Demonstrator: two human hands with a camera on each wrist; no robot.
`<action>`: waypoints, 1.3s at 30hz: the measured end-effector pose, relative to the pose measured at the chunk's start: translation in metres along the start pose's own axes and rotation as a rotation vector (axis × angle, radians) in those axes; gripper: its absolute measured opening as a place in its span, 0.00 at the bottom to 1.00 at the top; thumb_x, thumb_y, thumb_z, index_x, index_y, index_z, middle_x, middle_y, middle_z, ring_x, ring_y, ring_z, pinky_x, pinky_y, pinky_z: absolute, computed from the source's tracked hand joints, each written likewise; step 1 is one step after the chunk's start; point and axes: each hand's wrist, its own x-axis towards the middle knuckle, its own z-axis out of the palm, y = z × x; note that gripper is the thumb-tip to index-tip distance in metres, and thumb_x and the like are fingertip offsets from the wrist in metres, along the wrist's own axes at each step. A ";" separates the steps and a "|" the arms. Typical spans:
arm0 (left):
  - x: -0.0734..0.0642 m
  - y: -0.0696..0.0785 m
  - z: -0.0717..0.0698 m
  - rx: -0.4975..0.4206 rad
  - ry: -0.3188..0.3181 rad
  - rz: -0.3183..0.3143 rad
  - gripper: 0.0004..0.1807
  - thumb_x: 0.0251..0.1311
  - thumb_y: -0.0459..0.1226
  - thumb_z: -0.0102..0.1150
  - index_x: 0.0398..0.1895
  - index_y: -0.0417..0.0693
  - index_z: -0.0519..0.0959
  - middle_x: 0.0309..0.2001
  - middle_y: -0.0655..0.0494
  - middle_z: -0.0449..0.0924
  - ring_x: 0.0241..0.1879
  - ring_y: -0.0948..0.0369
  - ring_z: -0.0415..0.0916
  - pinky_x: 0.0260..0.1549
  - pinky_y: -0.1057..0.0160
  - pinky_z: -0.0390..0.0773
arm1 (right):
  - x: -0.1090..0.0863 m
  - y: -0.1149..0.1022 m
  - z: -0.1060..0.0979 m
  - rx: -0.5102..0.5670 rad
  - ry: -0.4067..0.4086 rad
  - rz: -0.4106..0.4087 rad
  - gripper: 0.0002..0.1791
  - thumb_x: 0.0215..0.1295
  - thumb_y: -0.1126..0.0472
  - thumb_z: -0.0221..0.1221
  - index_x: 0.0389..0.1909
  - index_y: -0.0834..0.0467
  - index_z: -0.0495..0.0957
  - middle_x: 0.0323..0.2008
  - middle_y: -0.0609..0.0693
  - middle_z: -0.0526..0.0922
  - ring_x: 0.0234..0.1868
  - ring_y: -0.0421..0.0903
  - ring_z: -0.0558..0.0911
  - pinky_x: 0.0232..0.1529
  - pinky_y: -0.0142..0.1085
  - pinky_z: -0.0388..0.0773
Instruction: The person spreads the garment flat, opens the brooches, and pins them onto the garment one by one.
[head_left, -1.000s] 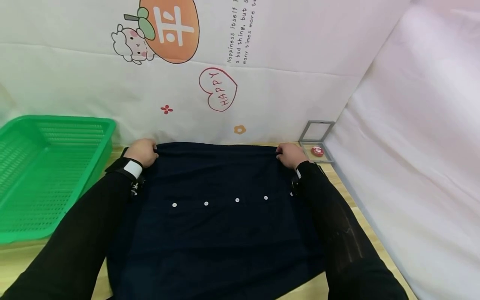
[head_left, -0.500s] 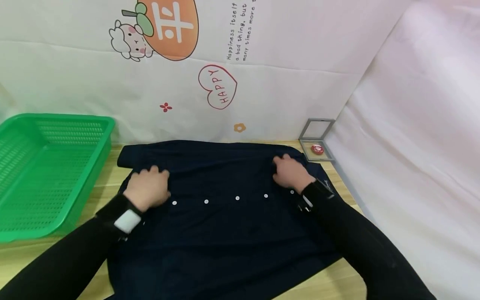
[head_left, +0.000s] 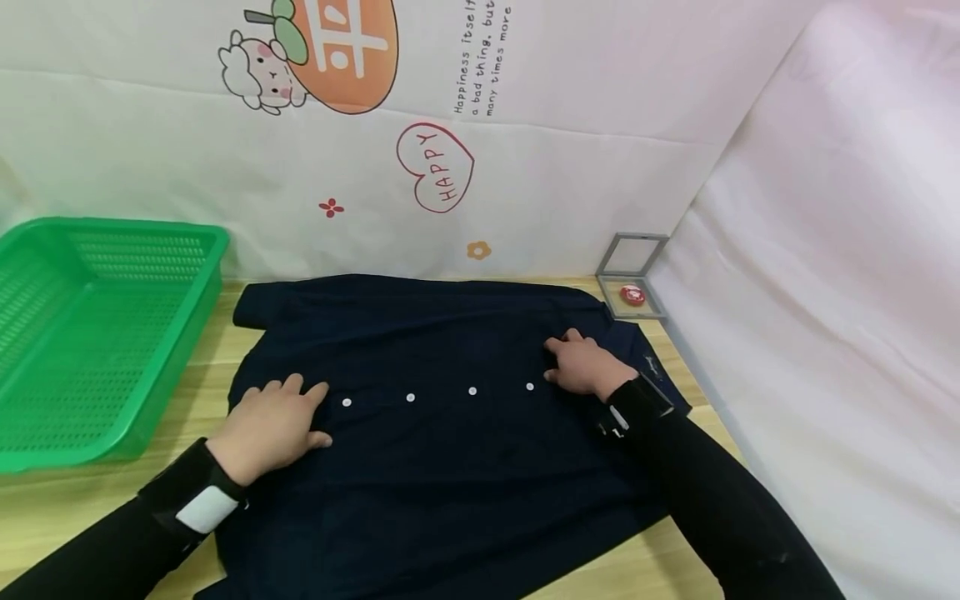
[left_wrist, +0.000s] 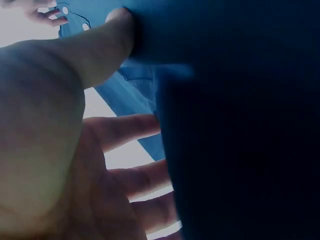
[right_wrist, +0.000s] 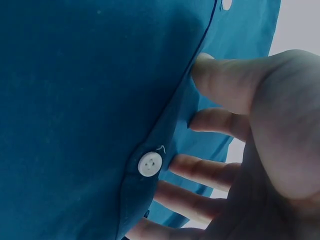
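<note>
A navy button-up shirt [head_left: 435, 467] lies spread sideways on the wooden table, its row of small white buttons running left to right. My left hand [head_left: 270, 425] is on the shirt's left side, fingers spread, just left of the nearest button. Toward the collar end, my right hand [head_left: 588, 364] touches the cloth with its fingertips, fingers slightly bent and apart. In the right wrist view the thumb and fingers meet the fabric along the placket edge, beside a white button [right_wrist: 150, 164]. Dark cloth covers much of the left wrist view and hides the left fingertips.
A green plastic basket [head_left: 168, 367] stands on the left side of the table [head_left: 183, 408]. At the back right corner is a small grey-framed clear box [head_left: 632, 275] with its lid up and a red round item [head_left: 632, 295] inside. White printed cloth [head_left: 555, 192] hangs behind.
Both hands have let go of the shirt's far edge and come back toward the body. The left hand moved farther, down and left, and spread its fingers. The far sleeve now shows.
</note>
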 end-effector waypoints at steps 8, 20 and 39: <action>0.010 -0.032 -0.002 -0.114 0.057 -0.119 0.30 0.65 0.49 0.63 0.53 0.27 0.76 0.38 0.32 0.76 0.35 0.38 0.77 0.34 0.39 0.76 | 0.000 -0.005 -0.001 -0.004 -0.014 0.009 0.30 0.74 0.53 0.57 0.72 0.60 0.65 0.62 0.68 0.65 0.57 0.67 0.68 0.57 0.58 0.67; 0.016 -0.051 -0.003 -0.127 0.077 -0.255 0.26 0.63 0.38 0.62 0.51 0.18 0.72 0.40 0.24 0.73 0.39 0.31 0.72 0.42 0.38 0.71 | 0.004 -0.009 -0.006 -0.030 -0.058 0.012 0.30 0.74 0.54 0.57 0.71 0.60 0.65 0.60 0.68 0.65 0.50 0.62 0.68 0.53 0.54 0.67; -0.006 -0.055 -0.008 -0.280 -0.056 -0.233 0.39 0.66 0.40 0.61 0.66 0.17 0.56 0.48 0.18 0.73 0.42 0.32 0.77 0.36 0.40 0.77 | -0.029 0.034 -0.006 0.061 0.050 0.019 0.34 0.74 0.52 0.57 0.73 0.65 0.62 0.71 0.69 0.57 0.69 0.67 0.61 0.64 0.59 0.61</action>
